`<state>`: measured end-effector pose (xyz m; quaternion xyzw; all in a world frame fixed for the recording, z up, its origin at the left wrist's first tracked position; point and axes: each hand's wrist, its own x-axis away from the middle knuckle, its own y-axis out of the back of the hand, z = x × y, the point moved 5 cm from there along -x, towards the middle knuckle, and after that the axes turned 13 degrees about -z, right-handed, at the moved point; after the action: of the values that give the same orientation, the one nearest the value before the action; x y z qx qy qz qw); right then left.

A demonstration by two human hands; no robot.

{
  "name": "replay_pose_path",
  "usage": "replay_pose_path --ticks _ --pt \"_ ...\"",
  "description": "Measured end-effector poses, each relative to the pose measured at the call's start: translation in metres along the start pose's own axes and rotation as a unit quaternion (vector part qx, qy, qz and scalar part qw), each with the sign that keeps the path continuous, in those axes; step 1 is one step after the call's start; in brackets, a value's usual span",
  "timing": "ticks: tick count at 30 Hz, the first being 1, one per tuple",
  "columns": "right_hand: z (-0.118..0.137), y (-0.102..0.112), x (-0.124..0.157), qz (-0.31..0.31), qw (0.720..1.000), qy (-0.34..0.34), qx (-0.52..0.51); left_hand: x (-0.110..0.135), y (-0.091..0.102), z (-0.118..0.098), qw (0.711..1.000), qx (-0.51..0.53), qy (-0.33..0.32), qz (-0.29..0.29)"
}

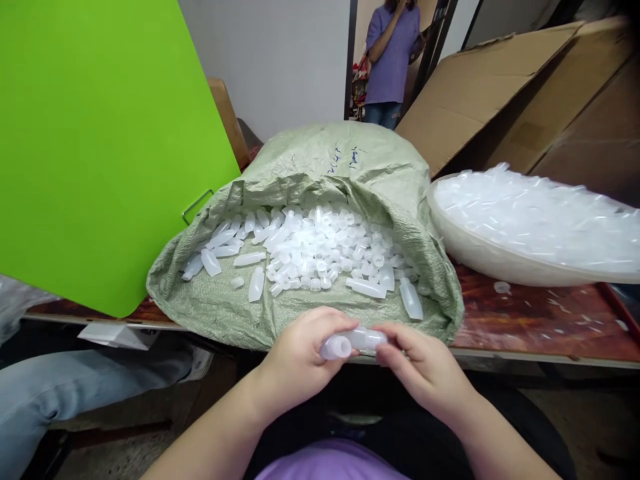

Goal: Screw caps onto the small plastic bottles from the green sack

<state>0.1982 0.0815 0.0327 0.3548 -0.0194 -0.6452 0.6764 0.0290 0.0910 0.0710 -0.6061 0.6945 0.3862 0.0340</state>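
My left hand (303, 350) is closed around small translucent white plastic bottles in front of the sack's mouth. One bottle (337, 347) points its round open end toward me. Another bottle (359, 337) lies sideways between my two hands. My right hand (425, 363) pinches a clear cap (376, 339) at that bottle's right end. Just beyond my hands, a pale green woven sack (345, 150) lies with its mouth open. Inside it are a heap of small translucent caps (320, 247) and several loose flat bottles (256, 285).
A large white bowl (480, 257) heaped with clear plastic pieces stands at the right on the red-brown table (540, 317). A bright green board (110, 147) rises at the left. Cardboard (490, 87) leans behind. A person (393, 57) stands at the back; a jeans leg (95, 387) is at lower left.
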Motion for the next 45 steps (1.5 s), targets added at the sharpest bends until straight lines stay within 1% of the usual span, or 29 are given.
replay_pose_path --ticks 2,5,6,9,10,11,13,14,15,16,17,19,21,22,23,24,26,28,29,31,33,34,35,37,39,40,42,44,45 --pt "0.0 -0.002 0.002 -0.02 1.0 -0.004 -0.016 0.005 0.001 -0.002 0.999 0.0 -0.042 -0.002" --pt "0.009 -0.003 0.004 -0.077 0.993 0.086 0.016 0.013 0.002 -0.003 0.997 0.006 -0.073 -0.009" --pt "0.011 -0.005 0.005 -0.072 0.992 0.1 0.03 0.015 0.002 -0.004 0.997 0.007 -0.078 -0.009" --pt "0.01 -0.014 0.005 -0.022 0.997 0.069 0.021 0.022 0.001 -0.004 0.996 0.002 -0.086 0.006" --pt "0.012 -0.015 0.004 -0.03 0.996 0.081 0.022 0.023 0.002 -0.004 0.997 0.001 -0.078 0.011" --pt "0.017 -0.013 0.004 -0.051 0.991 0.119 0.036 0.024 0.002 -0.004 0.998 0.007 -0.063 0.016" --pt "0.031 -0.01 0.004 -0.108 0.961 0.241 0.086 0.024 0.002 -0.001 0.999 0.032 -0.013 0.04" --pt "0.036 -0.011 0.003 -0.121 0.945 0.285 0.108 0.025 0.0 0.0 0.997 0.045 0.017 0.061" --pt "0.04 -0.014 0.001 -0.117 0.939 0.299 0.122 0.027 -0.002 0.002 0.994 0.055 0.048 0.083" --pt "0.04 -0.018 -0.004 -0.094 0.948 0.275 0.129 0.029 -0.004 0.003 0.991 0.057 0.076 0.099" --pt "0.037 -0.023 -0.01 -0.059 0.965 0.219 0.131 0.031 -0.005 0.005 0.988 0.053 0.098 0.105" --pt "0.026 -0.037 -0.02 0.026 0.99 0.061 0.126 0.036 -0.007 0.009 0.988 0.034 0.12 0.087" --pt "0.018 -0.05 -0.022 0.103 0.986 -0.069 0.109 0.041 -0.007 0.012 0.992 0.011 0.112 0.053" --pt "0.016 -0.054 -0.022 0.127 0.981 -0.106 0.1 0.044 -0.007 0.014 0.994 -0.001 0.101 0.04" --pt "0.016 -0.056 -0.022 0.137 0.979 -0.12 0.096 0.047 -0.007 0.015 0.995 -0.012 0.09 0.03" --pt "0.017 -0.057 -0.022 0.142 0.979 -0.113 0.094 0.049 -0.006 0.016 0.997 -0.025 0.077 0.021" --pt "0.022 -0.054 -0.027 0.158 0.981 -0.063 0.089 0.054 -0.002 0.018 0.997 -0.048 0.054 0.004" --pt "0.026 -0.048 -0.038 0.171 0.981 -0.019 0.088 0.059 -0.003 0.022 0.996 -0.065 0.051 0.021" --pt "0.025 -0.042 -0.047 0.164 0.981 -0.014 0.107 0.063 -0.006 0.025 0.994 -0.073 0.059 0.051" --pt "0.017 -0.031 -0.073 0.111 0.972 -0.028 0.205 0.074 -0.02 0.035 0.979 -0.101 0.085 0.154" --pt "0.009 -0.026 -0.099 0.067 0.936 -0.023 0.345 0.086 -0.039 0.048 0.95 -0.137 0.113 0.257" --pt "0.004 -0.028 -0.11 0.07 0.917 -0.02 0.392 0.089 -0.047 0.054 0.939 -0.148 0.123 0.287" --pt "-0.002 -0.033 -0.119 0.075 0.908 -0.02 0.413 0.089 -0.055 0.06 0.934 -0.148 0.131 0.296" --pt "-0.012 -0.044 -0.131 0.093 0.9 -0.025 0.425 0.079 -0.067 0.07 0.944 -0.125 0.144 0.271" --pt "-0.02 -0.054 -0.136 0.1 0.901 -0.032 0.421 0.063 -0.077 0.078 0.954 -0.096 0.156 0.237" --pt "-0.022 -0.056 -0.137 0.099 0.902 -0.036 0.419 0.057 -0.082 0.082 0.955 -0.09 0.161 0.234" --pt "-0.024 -0.056 -0.136 0.09 0.905 -0.044 0.412 0.048 -0.089 0.09 0.953 -0.082 0.175 0.234" --pt "-0.021 -0.048 -0.132 0.076 0.91 -0.052 0.404 0.049 -0.089 0.094 0.949 -0.08 0.197 0.234" --pt "-0.018 -0.042 -0.128 0.064 0.918 -0.05 0.387 0.053 -0.086 0.094 0.945 -0.081 0.21 0.236"
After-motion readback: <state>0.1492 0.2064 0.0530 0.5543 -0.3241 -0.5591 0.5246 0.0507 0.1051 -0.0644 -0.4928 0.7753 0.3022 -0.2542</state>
